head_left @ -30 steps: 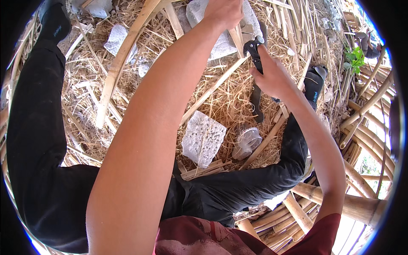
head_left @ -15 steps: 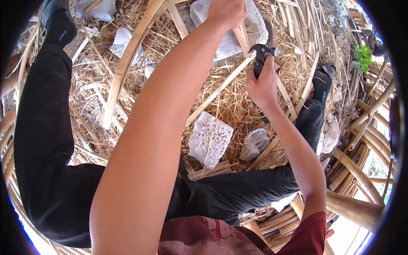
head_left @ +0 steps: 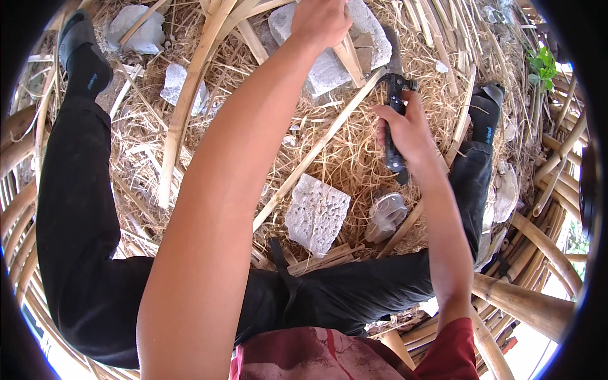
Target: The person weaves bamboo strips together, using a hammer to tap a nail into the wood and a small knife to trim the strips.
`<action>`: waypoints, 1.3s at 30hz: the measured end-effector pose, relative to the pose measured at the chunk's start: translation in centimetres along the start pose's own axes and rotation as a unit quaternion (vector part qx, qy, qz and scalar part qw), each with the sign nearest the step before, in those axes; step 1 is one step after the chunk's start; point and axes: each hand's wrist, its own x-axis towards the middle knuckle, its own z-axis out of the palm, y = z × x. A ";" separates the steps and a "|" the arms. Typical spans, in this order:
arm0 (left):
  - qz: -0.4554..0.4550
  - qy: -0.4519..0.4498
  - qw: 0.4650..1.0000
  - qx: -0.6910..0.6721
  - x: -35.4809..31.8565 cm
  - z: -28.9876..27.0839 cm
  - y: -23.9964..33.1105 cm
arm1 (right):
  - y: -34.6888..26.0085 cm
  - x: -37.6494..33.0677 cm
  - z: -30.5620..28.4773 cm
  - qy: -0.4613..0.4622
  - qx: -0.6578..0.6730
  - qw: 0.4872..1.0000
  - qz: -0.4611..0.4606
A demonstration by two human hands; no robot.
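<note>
My left hand (head_left: 322, 24) is closed at the top edge around a split bamboo strip (head_left: 349, 62), whose lower end rests against a large grey stone (head_left: 329, 71). Fingers of my right hand (head_left: 408, 130) wrap a black hammer-like tool (head_left: 394, 95) with a curved claw and a small striking head. A dark curved blade (head_left: 394, 54) lies beside the stone, just above the tool's head. A long thin bamboo strip (head_left: 310, 158) runs diagonally from the tool's claw down to my left forearm. Part of the tool is hidden by my right hand.
Straw and shavings (head_left: 329, 133) cover the ground between my outstretched legs. Near my lap sit a pitted pale block (head_left: 316, 215) and a clear plastic cup (head_left: 386, 218). More stones (head_left: 136, 30) and bamboo strips lie at the left; bamboo poles (head_left: 525, 307) stand at the right.
My right hand has turned, and the black tool now points more upright with its head away from me. My left hand stays on the bamboo strip; the whole view has shifted slightly.
</note>
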 end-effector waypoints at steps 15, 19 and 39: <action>0.017 0.034 0.999 0.023 -0.1 0.9 -2.2 | -7.7 3.3 -2.5 -0.042 -0.518 0.817 -0.249; -0.019 0.004 1.000 -0.003 -0.2 1.1 -1.8 | -7.2 3.0 -2.3 -0.065 -0.507 0.793 -0.331; -0.024 -0.008 1.000 0.010 0.0 1.1 -2.1 | -10.2 3.0 -1.7 -0.108 -0.633 0.701 -0.311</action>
